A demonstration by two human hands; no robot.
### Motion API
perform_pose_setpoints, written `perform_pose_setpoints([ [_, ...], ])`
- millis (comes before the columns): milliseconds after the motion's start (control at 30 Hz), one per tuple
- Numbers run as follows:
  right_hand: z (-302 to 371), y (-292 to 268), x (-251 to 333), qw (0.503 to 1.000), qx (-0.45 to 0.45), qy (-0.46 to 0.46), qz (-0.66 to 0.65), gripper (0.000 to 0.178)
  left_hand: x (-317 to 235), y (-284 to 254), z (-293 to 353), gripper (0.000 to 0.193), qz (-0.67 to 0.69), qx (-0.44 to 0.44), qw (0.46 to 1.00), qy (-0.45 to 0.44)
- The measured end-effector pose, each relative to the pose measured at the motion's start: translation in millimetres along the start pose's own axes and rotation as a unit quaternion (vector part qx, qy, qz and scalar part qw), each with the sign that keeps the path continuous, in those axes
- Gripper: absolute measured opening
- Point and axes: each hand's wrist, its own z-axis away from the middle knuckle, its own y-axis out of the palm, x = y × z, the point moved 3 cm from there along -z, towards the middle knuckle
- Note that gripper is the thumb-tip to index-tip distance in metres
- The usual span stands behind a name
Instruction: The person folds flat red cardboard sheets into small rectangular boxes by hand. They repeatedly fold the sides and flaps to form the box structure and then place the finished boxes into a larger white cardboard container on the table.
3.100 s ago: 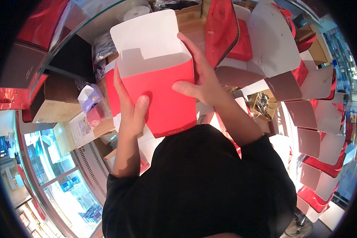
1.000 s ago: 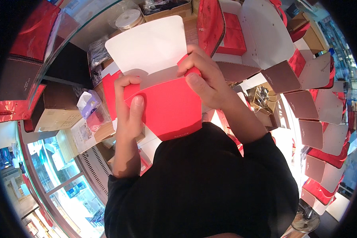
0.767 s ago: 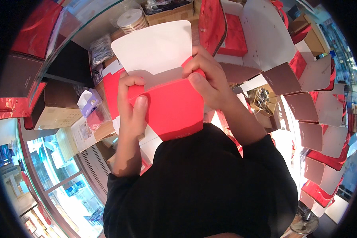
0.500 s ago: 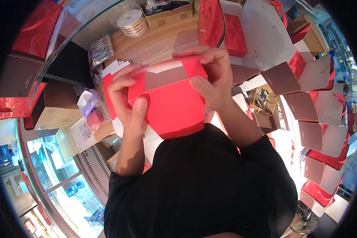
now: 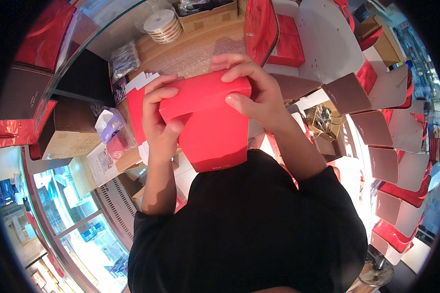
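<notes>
Held up before my chest is a red cardboard box [image 5: 214, 134], its upper end covered by a folded-over red flap. My left hand [image 5: 159, 115] grips the box's left end, thumb on the near side and fingers over the flap. My right hand [image 5: 254, 90] clasps the right end, with the thumb pressed at the corner beneath the flap and the fingers bent over its top. Left of the box lie flat red card pieces [image 5: 136, 115] with white toothed edges, partly hidden by my left hand. What is inside the box cannot be seen.
A wooden tabletop [image 5: 200, 51] lies beyond my hands, with a stack of ribbon spools [image 5: 161, 27], bagged items [image 5: 125, 59] and a carton [image 5: 208, 18]. Tissues [image 5: 110, 124] stand at left beside a brown carton [image 5: 76, 127]. Several open brown-and-red boxes [image 5: 347, 95] line the right side.
The flap over the box's upper end has folded down, covering the white and grey inner faces that showed before. Both hands have shifted slightly with it.
</notes>
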Motion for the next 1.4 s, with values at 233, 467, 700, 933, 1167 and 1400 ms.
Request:
perform_pose_setpoints([
  [233,1.9,-3.0,-3.1,0.997,0.038,0.040,0.048,0.035,4.9,3.1,7.2,0.042,0.036,0.012,0.986,-0.160],
  [467,-9.7,-15.4,3.9,0.972,0.171,0.100,0.128,0.041,-2.9,-3.9,-4.5,0.043,-0.024,0.086,0.979,-0.185],
  [700,-12.7,-8.0,4.7,0.958,0.163,0.084,0.218,0.041,-0.4,-1.1,-4.0,0.051,-0.086,0.067,0.961,-0.254],
  [933,-12.4,-8.4,1.1,0.937,0.217,0.102,0.254,0.049,-0.5,-2.9,-7.1,0.056,-0.116,0.109,0.958,-0.238],
  [1167,-23.1,-3.7,14.9,0.888,0.283,0.182,0.313,0.057,8.4,1.4,-16.2,0.067,-0.126,0.087,0.973,-0.175],
  [1400,-14.8,-11.9,-2.9,0.940,0.209,0.158,0.218,0.053,9.4,-5.8,-9.3,0.066,-0.156,0.133,0.940,-0.273],
])
